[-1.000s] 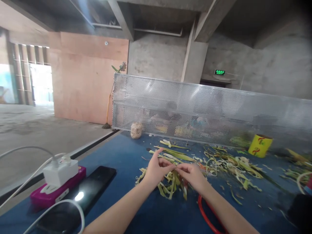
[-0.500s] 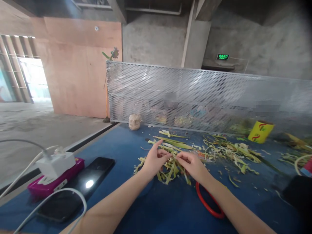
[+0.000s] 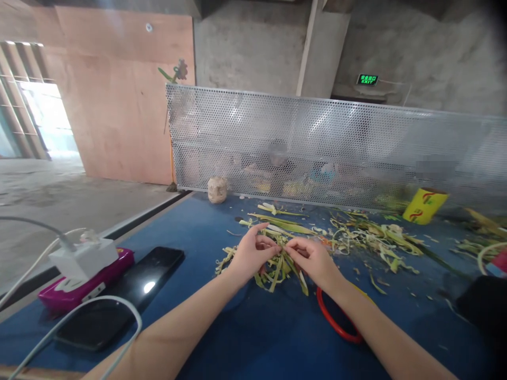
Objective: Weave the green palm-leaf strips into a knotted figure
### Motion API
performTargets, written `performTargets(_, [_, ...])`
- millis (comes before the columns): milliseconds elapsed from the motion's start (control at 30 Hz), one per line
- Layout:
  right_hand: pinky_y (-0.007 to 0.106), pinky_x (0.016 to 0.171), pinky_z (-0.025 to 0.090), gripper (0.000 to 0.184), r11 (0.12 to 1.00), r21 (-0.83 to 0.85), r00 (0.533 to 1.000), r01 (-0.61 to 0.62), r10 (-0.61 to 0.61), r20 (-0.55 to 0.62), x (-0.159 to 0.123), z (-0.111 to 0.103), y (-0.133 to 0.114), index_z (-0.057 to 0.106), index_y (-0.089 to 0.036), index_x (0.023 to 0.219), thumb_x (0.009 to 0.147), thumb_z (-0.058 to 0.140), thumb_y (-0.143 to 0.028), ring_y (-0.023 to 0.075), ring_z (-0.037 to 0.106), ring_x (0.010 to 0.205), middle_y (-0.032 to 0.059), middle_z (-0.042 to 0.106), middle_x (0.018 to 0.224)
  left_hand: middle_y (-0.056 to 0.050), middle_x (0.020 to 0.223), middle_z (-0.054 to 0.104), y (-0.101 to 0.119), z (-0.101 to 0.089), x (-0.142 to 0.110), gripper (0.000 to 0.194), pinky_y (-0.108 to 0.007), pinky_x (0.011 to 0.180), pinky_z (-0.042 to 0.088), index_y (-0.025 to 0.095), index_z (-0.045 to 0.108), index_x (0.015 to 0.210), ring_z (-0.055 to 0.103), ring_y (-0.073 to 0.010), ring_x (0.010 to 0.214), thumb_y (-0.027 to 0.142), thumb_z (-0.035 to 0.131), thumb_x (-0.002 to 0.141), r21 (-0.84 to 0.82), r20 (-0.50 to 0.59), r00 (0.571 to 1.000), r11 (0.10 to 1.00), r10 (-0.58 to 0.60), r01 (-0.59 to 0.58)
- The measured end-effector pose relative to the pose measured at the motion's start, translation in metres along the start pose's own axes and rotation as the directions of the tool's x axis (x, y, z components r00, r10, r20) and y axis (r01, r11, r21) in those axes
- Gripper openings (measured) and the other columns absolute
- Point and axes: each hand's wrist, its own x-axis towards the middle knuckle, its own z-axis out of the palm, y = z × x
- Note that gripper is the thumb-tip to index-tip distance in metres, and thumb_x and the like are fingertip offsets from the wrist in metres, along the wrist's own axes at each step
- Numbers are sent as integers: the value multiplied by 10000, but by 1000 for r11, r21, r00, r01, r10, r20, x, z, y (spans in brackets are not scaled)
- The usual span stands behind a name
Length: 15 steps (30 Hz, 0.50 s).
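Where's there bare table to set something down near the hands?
The blue table is bare between the phone, the pale lump and the strip pile, and nearer, between the left forearm and red ring. Crowded: under the left hand and right hand, among the scattered strips to the right, and around the magenta power strip.

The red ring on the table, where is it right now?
In the head view, the red ring lies right of centre near the bottom, partly under the right forearm.
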Motion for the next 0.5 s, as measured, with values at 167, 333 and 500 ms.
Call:
performTargets(167, [230,479,392,173,996,-72,996,42,-48,-80,2,-3,7,608,-185,734,766,513,-327,122,514,513,13,593,649,48,630,505,-2,1,2,593,-145,278,337,136,389,1212,397,-46,396,209,636,678,34,16,1000,999,7,-8])
performTargets(333, [229,442,400,161,997,-75,997,1,-6,-74,0,-3,10,600,-189,740,762,519,-326,103,505,414,4,601,642,57,592,468,-3,3,1,569,-151,313,369,123,386,1216,419,-63,441,238,611,706,17,5,1000,1000,1,-1])
performTargets(500, [208,411,333,147,984,-179,999,17,-23,-30,-2,-2,3,570,-196,732,785,482,-301,87,449,404,-25,537,558,80,574,430,-3,2,0,603,-156,351,381,157,317,1267,386,-49,422,221,584,730,-15,10,1000,1000,17,-17])
